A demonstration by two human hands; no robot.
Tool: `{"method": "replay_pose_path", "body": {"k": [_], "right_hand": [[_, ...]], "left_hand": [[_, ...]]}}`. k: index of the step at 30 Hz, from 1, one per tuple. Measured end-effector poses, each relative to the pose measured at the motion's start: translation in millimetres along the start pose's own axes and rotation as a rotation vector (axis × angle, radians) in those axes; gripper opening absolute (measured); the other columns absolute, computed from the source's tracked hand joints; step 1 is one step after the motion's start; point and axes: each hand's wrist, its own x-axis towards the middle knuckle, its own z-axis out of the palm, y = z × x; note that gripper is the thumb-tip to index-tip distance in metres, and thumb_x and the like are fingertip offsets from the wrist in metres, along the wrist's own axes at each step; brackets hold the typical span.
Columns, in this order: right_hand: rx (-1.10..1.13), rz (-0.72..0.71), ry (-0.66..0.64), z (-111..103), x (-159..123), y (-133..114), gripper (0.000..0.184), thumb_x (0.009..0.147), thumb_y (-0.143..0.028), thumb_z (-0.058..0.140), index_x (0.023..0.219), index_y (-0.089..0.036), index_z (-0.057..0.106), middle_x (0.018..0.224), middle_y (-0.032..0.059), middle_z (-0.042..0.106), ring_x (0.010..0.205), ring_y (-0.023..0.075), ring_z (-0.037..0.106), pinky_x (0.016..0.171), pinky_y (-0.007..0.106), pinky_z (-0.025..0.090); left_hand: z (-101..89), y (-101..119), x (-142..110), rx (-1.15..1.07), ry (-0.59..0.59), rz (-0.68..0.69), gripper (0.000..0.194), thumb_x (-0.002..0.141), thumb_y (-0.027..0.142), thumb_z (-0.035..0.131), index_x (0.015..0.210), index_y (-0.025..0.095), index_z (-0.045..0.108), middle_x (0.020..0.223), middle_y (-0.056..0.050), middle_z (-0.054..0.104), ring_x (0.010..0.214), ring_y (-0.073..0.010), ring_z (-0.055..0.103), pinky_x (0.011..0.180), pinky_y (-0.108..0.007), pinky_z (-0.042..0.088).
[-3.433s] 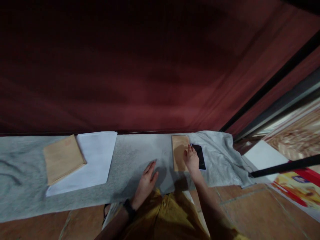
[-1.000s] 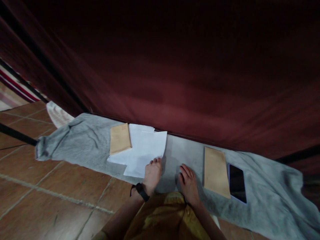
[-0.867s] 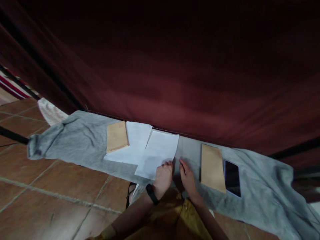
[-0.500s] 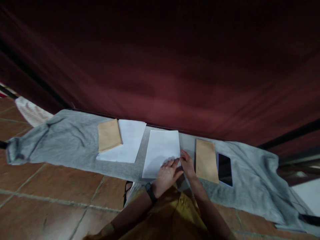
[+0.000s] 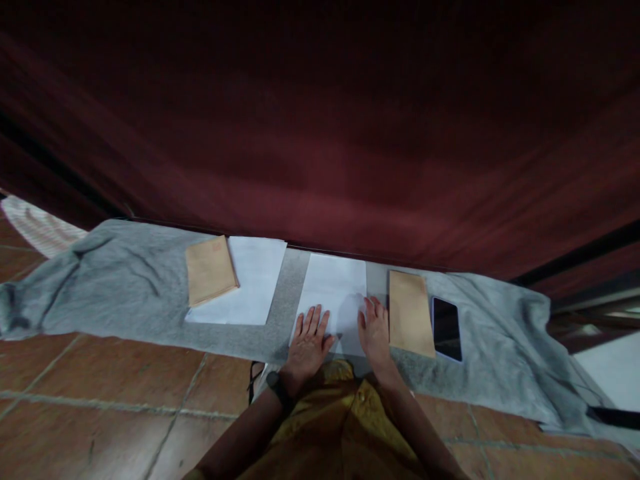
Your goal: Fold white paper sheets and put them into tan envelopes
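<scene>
At seven o'clock on white sheet (image 5: 334,283): left hand (image 5: 306,348), palm down, fingers spread, gripping nothing. At four, by sheet's edge: right hand (image 5: 375,330), fingers loosely bent, no grip visible. From both, sheet's bulk toward twelve, long axis near twelve-to-six; left hand more fully over it. Ten o'clock: paper stack (image 5: 261,277), partly under brown envelopes (image 5: 210,270). Three: flat brown packet (image 5: 410,313) just beside right hand, then phone (image 5: 447,329). Beneath, grey cloth (image 5: 137,287).

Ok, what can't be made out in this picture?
All in the head view:
White sheet: parts hidden under the left hand and right hand.
White papers: upper left part, covered by the brown stack.
Reddish mark on that stack: too small, blurred.
White object: cut off by the picture's right edge.
</scene>
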Motion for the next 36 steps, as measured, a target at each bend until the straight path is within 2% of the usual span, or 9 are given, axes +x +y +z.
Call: {"method": "replay_pose_path", "body": {"k": [4, 7, 9, 12, 16, 22, 30, 33, 36], "right_hand": [[0.087, -0.193, -0.129, 24, -3, -29, 0.048, 0.106, -0.031, 0.033, 0.146, -0.016, 0.055, 0.151, 0.0135, 0.055, 0.143, 0.0234, 0.047, 0.117, 0.046, 0.044], [0.002, -0.276, -0.179, 38, -8, -40, 0.049, 0.108, -0.027, 0.029, 0.147, -0.014, 0.054, 0.151, 0.0134, 0.056, 0.144, 0.0226, 0.047, 0.120, 0.046, 0.040], [-0.098, -0.303, -0.185, 39, -11, -38, 0.049, 0.108, -0.024, 0.029, 0.149, -0.012, 0.051, 0.154, 0.0143, 0.052, 0.146, 0.0235, 0.044, 0.122, 0.048, 0.036], [-0.235, -0.294, -0.167, 31, -12, -28, 0.050, 0.107, -0.028, 0.036, 0.153, -0.009, 0.045, 0.158, 0.0169, 0.045, 0.149, 0.0262, 0.040, 0.122, 0.050, 0.034], [-0.329, -0.253, -0.138, 22, -13, -17, 0.057, 0.107, -0.035, 0.041, 0.156, -0.005, 0.038, 0.159, 0.0209, 0.042, 0.150, 0.0284, 0.037, 0.121, 0.050, 0.034], [-0.328, -0.176, -0.091, 19, -21, -7, 0.062, 0.108, -0.040, 0.036, 0.158, -0.003, 0.032, 0.160, 0.0237, 0.039, 0.150, 0.0320, 0.037, 0.121, 0.052, 0.033], [-0.322, -0.150, -0.029, 11, -30, 1, 0.065, 0.108, -0.042, 0.034, 0.160, -0.004, 0.029, 0.161, 0.0252, 0.037, 0.149, 0.0336, 0.037, 0.119, 0.054, 0.035], [-0.311, -0.149, -0.019, 10, -32, -8, 0.063, 0.108, -0.039, 0.034, 0.160, -0.005, 0.027, 0.162, 0.0247, 0.035, 0.151, 0.0334, 0.035, 0.119, 0.056, 0.035], [-0.271, -0.231, -0.106, 12, -37, -23, 0.060, 0.109, -0.035, 0.032, 0.161, -0.005, 0.027, 0.163, 0.0215, 0.035, 0.153, 0.0300, 0.032, 0.121, 0.052, 0.034]], "left_hand": [[11.7, 11, 14, -0.020, 0.013, 0.083, 0.056, 0.104, 0.030, 0.037, 0.158, 0.012, 0.036, 0.163, -0.015, 0.038, 0.154, -0.0264, 0.031, 0.124, -0.050, 0.029], [19.5, 16, 23, -0.010, 0.018, 0.120, 0.060, 0.099, 0.021, 0.041, 0.158, 0.013, 0.036, 0.161, -0.015, 0.042, 0.153, -0.0270, 0.032, 0.125, -0.052, 0.027], [20.3, 15, 27, 0.004, 0.035, 0.091, 0.061, 0.097, 0.018, 0.040, 0.158, 0.012, 0.035, 0.161, -0.015, 0.041, 0.154, -0.0263, 0.031, 0.126, -0.051, 0.027], [15.4, 7, 28, 0.000, 0.071, -0.025, 0.059, 0.101, 0.021, 0.034, 0.158, 0.007, 0.033, 0.163, -0.016, 0.038, 0.154, -0.0253, 0.030, 0.126, -0.048, 0.027], [6.5, -11, 24, -0.028, 0.106, -0.141, 0.061, 0.105, 0.034, 0.032, 0.158, 0.006, 0.032, 0.162, -0.019, 0.037, 0.154, -0.0283, 0.030, 0.124, -0.051, 0.029], [3.2, -28, 10, -0.030, 0.133, -0.278, 0.065, 0.105, 0.039, 0.032, 0.161, 0.007, 0.027, 0.162, -0.019, 0.037, 0.153, -0.0307, 0.031, 0.125, -0.053, 0.028], [-0.2, -31, -2, 0.012, 0.185, -0.380, 0.065, 0.105, 0.037, 0.031, 0.161, 0.005, 0.027, 0.161, -0.023, 0.038, 0.151, -0.0344, 0.036, 0.123, -0.057, 0.029], [-6.6, -23, 0, 0.016, 0.168, -0.353, 0.063, 0.104, 0.031, 0.032, 0.160, 0.003, 0.027, 0.163, -0.023, 0.033, 0.153, -0.0339, 0.030, 0.125, -0.056, 0.026], [-10.2, -7, 6, -0.021, 0.115, -0.191, 0.063, 0.102, 0.026, 0.032, 0.162, 0.009, 0.024, 0.166, -0.015, 0.030, 0.156, -0.0279, 0.024, 0.127, -0.051, 0.025]]}}
